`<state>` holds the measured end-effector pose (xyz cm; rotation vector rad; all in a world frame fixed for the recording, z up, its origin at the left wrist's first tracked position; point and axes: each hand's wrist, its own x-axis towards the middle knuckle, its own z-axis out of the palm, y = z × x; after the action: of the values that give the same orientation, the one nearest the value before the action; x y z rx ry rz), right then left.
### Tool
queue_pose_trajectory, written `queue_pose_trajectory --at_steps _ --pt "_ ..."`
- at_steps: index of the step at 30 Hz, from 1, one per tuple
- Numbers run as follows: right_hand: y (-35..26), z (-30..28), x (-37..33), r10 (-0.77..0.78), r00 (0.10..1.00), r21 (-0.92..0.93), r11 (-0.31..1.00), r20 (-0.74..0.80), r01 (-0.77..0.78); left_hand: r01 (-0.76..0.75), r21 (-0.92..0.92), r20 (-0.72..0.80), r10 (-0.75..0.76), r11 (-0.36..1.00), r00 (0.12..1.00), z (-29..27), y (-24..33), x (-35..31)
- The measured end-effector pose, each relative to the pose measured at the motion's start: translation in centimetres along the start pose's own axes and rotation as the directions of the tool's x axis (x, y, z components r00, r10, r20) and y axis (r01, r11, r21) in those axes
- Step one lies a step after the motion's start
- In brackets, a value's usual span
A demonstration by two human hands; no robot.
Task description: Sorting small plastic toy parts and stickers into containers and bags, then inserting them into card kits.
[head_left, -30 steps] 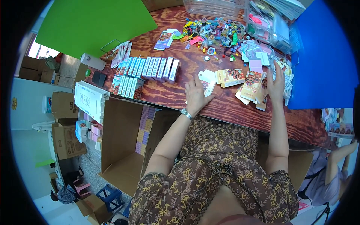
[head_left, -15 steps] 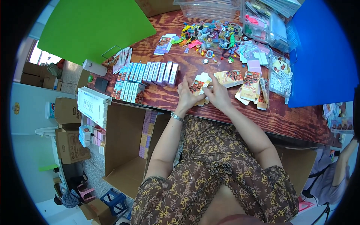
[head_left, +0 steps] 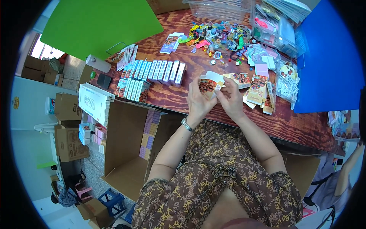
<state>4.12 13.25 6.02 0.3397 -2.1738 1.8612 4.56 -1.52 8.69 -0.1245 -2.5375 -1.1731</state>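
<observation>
A small printed yellow and brown carton (head_left: 208,86) is held between my two hands, just above the near edge of the table. Its pale end flap stands up at the top. My left hand (head_left: 199,100) grips its left side, and my right hand (head_left: 231,97) closes on its right side with the thumb at the lower edge. Right of my hands lie more flat cartons (head_left: 257,88) of the same print, partly overlapping. To the left stand rows of filled-looking small boxes (head_left: 164,71), white and purple, with teal ones (head_left: 135,76) beside them.
A heap of colourful trinkets (head_left: 221,36) lies at the back, near clear plastic bins (head_left: 274,32). Packets and cards (head_left: 286,80) are at the right by a blue panel (head_left: 331,65). A green panel (head_left: 101,26) stands at left; an open cardboard box (head_left: 127,149) sits below the table edge.
Both hands have lifted the carton and drawn it slightly right and toward me. Its end flap now stands up more, and the fingers have closed round its sides. The view has shifted a little.
</observation>
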Motion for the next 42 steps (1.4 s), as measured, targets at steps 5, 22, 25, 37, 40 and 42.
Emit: queue_pose_trajectory --at_steps 5,22,25,37,40,42 --pt "-1.7 -1.4 0.2 -0.147 0.989 -0.17 0.974 0.027 0.15 -0.095 -0.069 -0.05 0.092 0.993 0.995 0.0 0.5 -0.5" --pt "-3.2 -1.2 0.8 -0.092 0.994 -0.257 0.961 0.053 0.103 -0.317 0.385 -0.146 0.397 0.867 0.906 0.2 1.4 -0.8" --pt "-3.5 -1.2 1.3 0.122 0.989 -0.09 0.989 0.078 -0.115 -0.346 0.406 -0.138 0.431 0.846 0.892 0.2 1.3 -0.8" --pt "-3.6 -3.4 2.4 0.205 0.923 0.099 0.963 0.325 -0.249 -0.439 0.466 -0.047 0.517 0.768 0.855 -0.4 0.5 -0.2" --pt "-3.6 -4.5 3.1 0.149 0.873 0.086 0.973 0.465 -0.212 -0.465 0.282 -0.066 0.501 0.839 0.863 -0.5 0.6 -0.1" --pt "-4.1 -5.1 3.4 0.182 0.836 0.029 0.973 0.518 -0.23 -0.514 0.182 -0.076 0.533 0.839 0.843 -0.6 0.6 0.0"
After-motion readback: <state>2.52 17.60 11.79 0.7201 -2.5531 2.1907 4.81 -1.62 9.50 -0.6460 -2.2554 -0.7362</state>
